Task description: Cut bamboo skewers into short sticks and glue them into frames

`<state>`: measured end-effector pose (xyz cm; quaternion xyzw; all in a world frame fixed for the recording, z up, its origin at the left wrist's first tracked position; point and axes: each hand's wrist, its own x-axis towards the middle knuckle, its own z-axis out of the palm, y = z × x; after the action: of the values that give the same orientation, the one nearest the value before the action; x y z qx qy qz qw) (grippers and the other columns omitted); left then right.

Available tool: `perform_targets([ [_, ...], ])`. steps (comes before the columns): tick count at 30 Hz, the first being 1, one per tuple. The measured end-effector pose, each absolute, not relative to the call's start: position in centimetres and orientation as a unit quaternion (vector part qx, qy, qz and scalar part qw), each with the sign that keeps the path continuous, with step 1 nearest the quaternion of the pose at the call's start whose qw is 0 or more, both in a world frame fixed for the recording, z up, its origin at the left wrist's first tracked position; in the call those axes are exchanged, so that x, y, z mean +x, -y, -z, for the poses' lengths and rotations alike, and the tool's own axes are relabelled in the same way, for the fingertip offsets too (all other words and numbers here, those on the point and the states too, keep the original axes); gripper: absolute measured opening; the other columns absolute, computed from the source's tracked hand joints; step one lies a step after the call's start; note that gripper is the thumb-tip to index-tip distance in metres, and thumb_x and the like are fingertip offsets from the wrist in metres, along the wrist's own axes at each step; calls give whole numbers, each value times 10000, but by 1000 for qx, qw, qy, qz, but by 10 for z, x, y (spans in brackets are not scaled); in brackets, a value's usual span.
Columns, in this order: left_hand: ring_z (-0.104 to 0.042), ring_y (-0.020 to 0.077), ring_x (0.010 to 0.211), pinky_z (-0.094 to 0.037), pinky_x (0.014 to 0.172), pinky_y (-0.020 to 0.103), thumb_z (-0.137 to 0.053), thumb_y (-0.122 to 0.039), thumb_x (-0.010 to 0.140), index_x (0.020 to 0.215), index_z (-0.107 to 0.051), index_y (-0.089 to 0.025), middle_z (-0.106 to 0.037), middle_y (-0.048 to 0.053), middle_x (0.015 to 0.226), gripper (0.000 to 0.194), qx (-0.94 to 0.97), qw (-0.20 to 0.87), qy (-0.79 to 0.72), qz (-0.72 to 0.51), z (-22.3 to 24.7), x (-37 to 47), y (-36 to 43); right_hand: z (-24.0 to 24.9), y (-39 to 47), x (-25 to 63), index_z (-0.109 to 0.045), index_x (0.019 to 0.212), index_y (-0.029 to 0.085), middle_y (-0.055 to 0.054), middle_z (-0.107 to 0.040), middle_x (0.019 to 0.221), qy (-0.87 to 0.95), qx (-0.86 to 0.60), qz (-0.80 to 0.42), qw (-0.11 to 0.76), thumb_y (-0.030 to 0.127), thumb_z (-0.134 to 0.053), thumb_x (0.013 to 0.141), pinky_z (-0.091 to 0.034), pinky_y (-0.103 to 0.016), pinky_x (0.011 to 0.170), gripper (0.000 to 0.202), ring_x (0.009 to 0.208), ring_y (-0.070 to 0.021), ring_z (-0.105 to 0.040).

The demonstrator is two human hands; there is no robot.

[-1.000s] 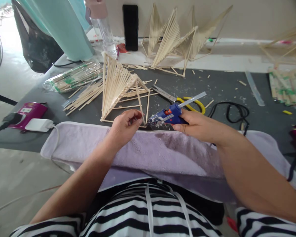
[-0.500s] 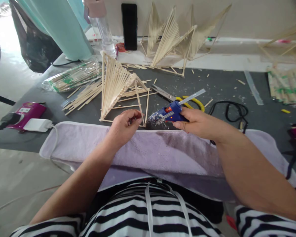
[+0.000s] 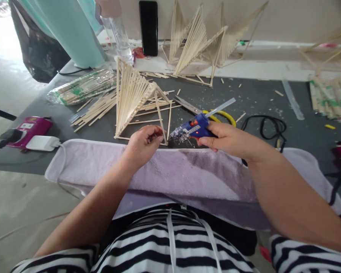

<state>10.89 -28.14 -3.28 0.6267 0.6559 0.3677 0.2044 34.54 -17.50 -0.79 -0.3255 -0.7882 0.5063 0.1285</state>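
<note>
A model of thin wooden sticks [image 3: 135, 96] stands at the table's near edge, its sticks fanned into a twisted surface. My left hand [image 3: 146, 146] is closed at the model's lower right corner, fingers pinched round the foot of a slanting stick. My right hand [image 3: 226, 140] is wrapped round the handle of a blue glue gun [image 3: 197, 127], and a clear glue stick [image 3: 221, 107] juts from its back. The glue-smeared nozzle points left, close beside that corner; whether it touches is too small to tell. Behind the gun lie scissors with yellow handles [image 3: 221, 115].
Loose sticks [image 3: 99, 110] and a wrapped stick bundle [image 3: 85, 87] lie left. Further back stand a phone [image 3: 148, 28], a bottle [image 3: 116, 34] and more stick models [image 3: 194, 45]. A black cable [image 3: 264, 118] lies right, a purple power adapter [image 3: 31, 131] left. A lilac cloth [image 3: 159, 170] covers the near edge.
The glue gun has tilted slightly in my right hand, its back end a little further left and up, and its orange trigger now shows. My left hand keeps its place at the corner.
</note>
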Motion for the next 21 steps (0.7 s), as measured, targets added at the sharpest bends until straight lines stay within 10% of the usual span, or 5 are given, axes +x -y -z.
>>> perform_targets([
  [21,-569,115,738,-444,674,251,-527,-189,793,918,-666,-183,-674,19,881,187,615,207,-657,-382,34,109,280,0,173,350,-654,960,258,-11,-640,790,785,-313,-517,137,328,-649,762,-447,-282,540,210,622,-152,-542],
])
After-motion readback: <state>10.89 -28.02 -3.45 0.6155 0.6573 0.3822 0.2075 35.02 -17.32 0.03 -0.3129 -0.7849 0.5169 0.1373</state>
